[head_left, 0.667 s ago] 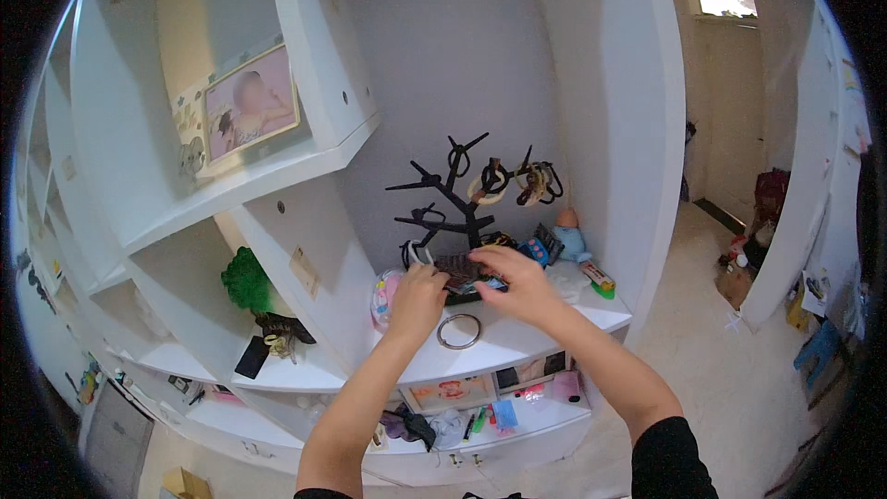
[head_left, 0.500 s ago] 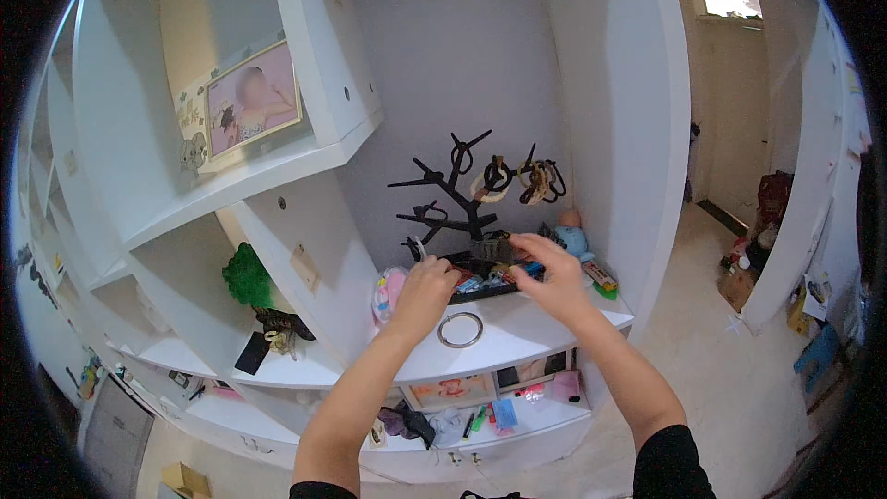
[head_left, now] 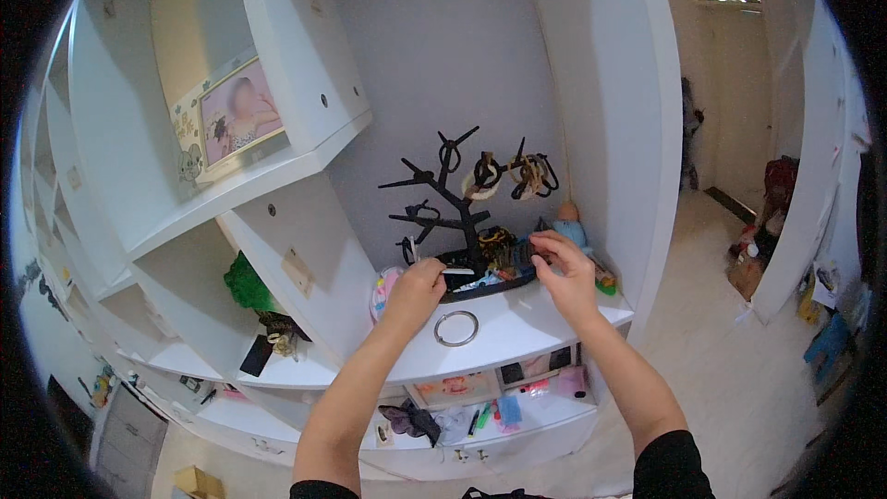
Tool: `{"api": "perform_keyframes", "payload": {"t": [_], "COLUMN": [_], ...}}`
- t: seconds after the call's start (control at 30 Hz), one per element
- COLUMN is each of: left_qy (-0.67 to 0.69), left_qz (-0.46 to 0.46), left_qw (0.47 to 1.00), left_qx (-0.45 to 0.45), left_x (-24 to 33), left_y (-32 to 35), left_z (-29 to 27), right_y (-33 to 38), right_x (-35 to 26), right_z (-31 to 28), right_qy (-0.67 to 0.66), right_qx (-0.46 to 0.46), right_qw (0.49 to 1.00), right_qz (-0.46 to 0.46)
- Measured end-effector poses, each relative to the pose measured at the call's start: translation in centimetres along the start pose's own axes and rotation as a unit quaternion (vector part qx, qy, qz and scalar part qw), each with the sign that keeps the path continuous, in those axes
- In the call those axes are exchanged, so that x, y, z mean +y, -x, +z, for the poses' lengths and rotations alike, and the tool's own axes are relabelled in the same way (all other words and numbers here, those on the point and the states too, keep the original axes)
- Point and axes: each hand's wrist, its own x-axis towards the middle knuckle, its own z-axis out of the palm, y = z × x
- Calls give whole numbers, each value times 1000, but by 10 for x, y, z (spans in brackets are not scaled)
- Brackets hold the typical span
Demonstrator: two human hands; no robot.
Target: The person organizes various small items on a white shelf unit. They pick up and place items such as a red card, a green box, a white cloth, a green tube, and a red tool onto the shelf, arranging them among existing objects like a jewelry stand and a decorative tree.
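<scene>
A black tree-shaped jewellery stand (head_left: 455,208) with a tray base (head_left: 504,293) stands on the white shelf, hair ties and bangles hanging from its branches. My left hand (head_left: 418,294) is closed at the tray's left edge, and a slim white piece (head_left: 459,271) sticks out from its fingertips. My right hand (head_left: 568,275) is at the tray's right end, thumb and fingers pinched beside a dark grey piece (head_left: 520,253) whose kind I cannot make out. Small colourful items (head_left: 499,275) lie in the tray. In front of it rests a silver ring-shaped bangle (head_left: 456,328).
A blue figure (head_left: 571,231) stands behind my right hand, and a pink-and-white item (head_left: 383,291) sits left of the tray. The lower shelf carries pens, cloth and framed pictures (head_left: 453,390). An upright divider (head_left: 286,259) borders the left side.
My left hand has shifted slightly, and the slim white piece now shows at its fingertips. My right hand has moved a little right and down, its fingers closer together. The view has shifted slightly.
</scene>
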Motion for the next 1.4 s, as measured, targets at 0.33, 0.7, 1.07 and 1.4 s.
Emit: {"api": "perform_keyframes", "payload": {"t": [0.33, 0.7, 1.07, 1.4], "left_qy": [-9, 0, -23, 9], "left_qz": [-49, -114, -48, -7], "left_qw": [999, 993, 999, 987], "left_qx": [-12, -22, -9, 161], "left_x": [1, -13, -1, 13], "left_y": [13, 12, 10, 34], "left_z": [-5, 3, 2, -6], "right_y": [1, 0, 3, 5], "right_x": [0, -6, 0, -10], "right_z": [-6, -5, -5, 1], "right_qy": [68, 83, 64, 82], "right_qx": [-44, -1, 29, 51], "right_qw": [995, 997, 993, 995], "right_qz": [-51, 2, 97, 16]}}
